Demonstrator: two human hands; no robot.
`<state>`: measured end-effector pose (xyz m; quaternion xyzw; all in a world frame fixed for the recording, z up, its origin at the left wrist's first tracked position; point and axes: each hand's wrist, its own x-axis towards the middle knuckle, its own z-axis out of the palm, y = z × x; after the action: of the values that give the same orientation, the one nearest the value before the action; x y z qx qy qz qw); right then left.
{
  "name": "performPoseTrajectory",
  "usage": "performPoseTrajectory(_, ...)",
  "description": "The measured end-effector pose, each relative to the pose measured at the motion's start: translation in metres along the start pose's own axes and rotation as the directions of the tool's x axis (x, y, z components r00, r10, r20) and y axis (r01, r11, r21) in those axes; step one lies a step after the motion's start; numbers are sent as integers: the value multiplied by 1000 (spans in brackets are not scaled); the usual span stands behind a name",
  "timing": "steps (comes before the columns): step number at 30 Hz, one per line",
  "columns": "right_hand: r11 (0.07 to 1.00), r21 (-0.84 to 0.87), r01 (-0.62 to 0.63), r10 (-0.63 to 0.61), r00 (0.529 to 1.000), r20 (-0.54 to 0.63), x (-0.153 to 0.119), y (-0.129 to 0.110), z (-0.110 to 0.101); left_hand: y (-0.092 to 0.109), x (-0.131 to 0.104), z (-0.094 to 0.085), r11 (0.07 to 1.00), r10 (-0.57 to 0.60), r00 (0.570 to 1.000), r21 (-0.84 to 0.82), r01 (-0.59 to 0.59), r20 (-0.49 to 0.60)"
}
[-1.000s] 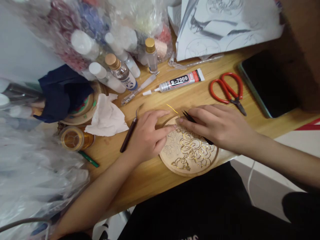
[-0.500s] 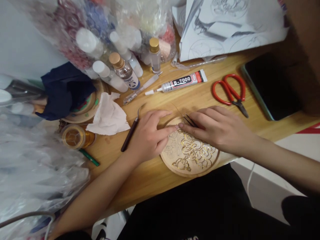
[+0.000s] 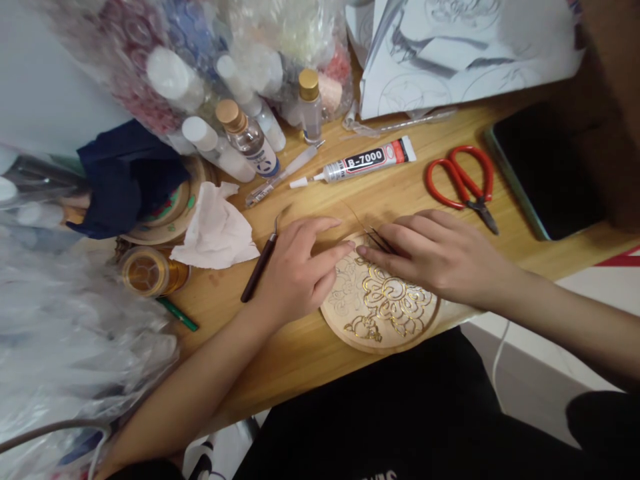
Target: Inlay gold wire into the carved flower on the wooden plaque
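Observation:
A round wooden disc (image 3: 380,341) lies on the table, its face carrying a floral pattern outlined partly in raised gold wire (image 3: 393,293) and partly in drawn lines. My right hand (image 3: 440,257) rests over the disc's upper right side, closed around dark tweezers (image 3: 381,241) whose tips point up and left. Past those tips a thin loose gold wire (image 3: 354,215) sticks out; where it ends is hidden. My left hand (image 3: 303,270) lies at the disc's left edge, fingers apart, with one fingertip on the disc close to my right fingertips.
A dark-handled hooked tool (image 3: 259,270) lies left of my left hand. Beyond the disc are a B-7000 glue tube (image 3: 367,160), red-handled cutters (image 3: 463,180) and a phone (image 3: 545,180). Crumpled tissue (image 3: 216,227), a wire spool (image 3: 150,272) and several bottles (image 3: 253,143) stand left.
My left fingertip has drawn back slightly to the left from my right fingertips. The right hand and tweezers stay nearly where they were; the view has shifted a little.

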<state>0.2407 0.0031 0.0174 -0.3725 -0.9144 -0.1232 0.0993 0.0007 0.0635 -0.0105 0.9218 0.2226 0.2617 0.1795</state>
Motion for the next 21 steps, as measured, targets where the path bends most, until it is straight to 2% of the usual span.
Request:
performPoseTrajectory(6, 1000, 11, -22, 22, 1000, -20, 0, -1, 1, 4, 0, 2, 989, 51, 998, 140, -47, -23)
performPoseTrajectory(15, 1000, 2, -30, 30, 999, -26, -1, -2, 3, 6, 1, 2, 981, 56, 998, 186, -55, -2)
performPoseTrajectory(21, 1000, 2, 14, -14, 1000, -6, 2, 2, -1, 6, 0, 0, 977, 66, 996, 199, -75, 53)
